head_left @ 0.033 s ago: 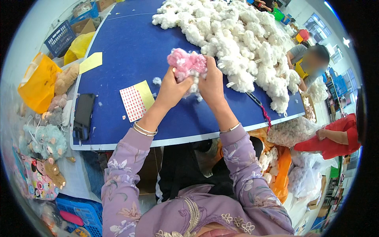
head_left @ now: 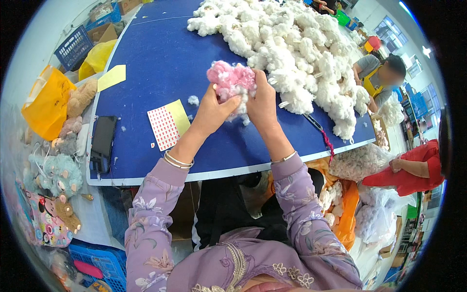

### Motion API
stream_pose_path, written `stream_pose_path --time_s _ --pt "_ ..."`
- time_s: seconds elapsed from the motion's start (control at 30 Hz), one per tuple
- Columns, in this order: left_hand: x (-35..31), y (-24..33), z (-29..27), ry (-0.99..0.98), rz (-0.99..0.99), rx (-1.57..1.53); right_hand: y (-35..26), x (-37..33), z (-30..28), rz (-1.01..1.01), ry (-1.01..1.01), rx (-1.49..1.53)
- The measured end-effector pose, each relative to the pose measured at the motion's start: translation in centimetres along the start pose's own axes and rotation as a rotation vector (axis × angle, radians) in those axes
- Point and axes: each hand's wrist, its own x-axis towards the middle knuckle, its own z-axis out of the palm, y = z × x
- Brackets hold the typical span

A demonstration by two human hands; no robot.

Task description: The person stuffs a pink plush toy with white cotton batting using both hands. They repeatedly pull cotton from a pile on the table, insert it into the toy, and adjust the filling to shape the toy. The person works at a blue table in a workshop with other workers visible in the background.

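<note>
Above the blue tabletop I hold a small fluffy pink plush piece (head_left: 230,78) with white stuffing (head_left: 238,104) showing at its lower side. My left hand (head_left: 212,108) grips it from the left, thumb pressed against the white part. From the right, my right hand (head_left: 262,100) closes round it, fingers partly hidden behind the plush. A large heap of white fluffy plush pieces (head_left: 296,53) lies just beyond and to the right. Left of my hands rest a sheet of small red-marked stickers (head_left: 164,127) and a loose tuft of white stuffing (head_left: 193,100).
The blue table (head_left: 151,58) has a white edge. On it lie a black phone (head_left: 103,141), a yellow paper (head_left: 112,78) and dark snips (head_left: 314,121) with a pink cord. Plush toys (head_left: 56,173) crowd the left side. A person (head_left: 377,78) sits at the right; plastic bags (head_left: 362,163) stand nearer.
</note>
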Motion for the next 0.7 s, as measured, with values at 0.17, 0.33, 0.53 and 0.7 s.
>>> stream_pose_path --time_s 0.17,0.33,0.53,0.7 --pt "0.0 -0.3 -0.1 -0.063 -0.122 -0.261 -0.3 -0.1 -0.3 0.025 -0.046 -0.084" --pt "0.3 -0.8 -0.9 -0.034 -0.055 -0.248 -0.2 -0.8 -2.2 0.057 -0.178 0.235" --pt "0.1 -0.1 -0.2 0.106 -0.094 -0.369 -0.2 -2.7 -3.3 0.345 0.069 0.472" --pt "-0.1 0.4 0.3 0.148 -0.097 -0.297 -2.1 -2.8 -1.0 -0.07 -0.015 -0.017"
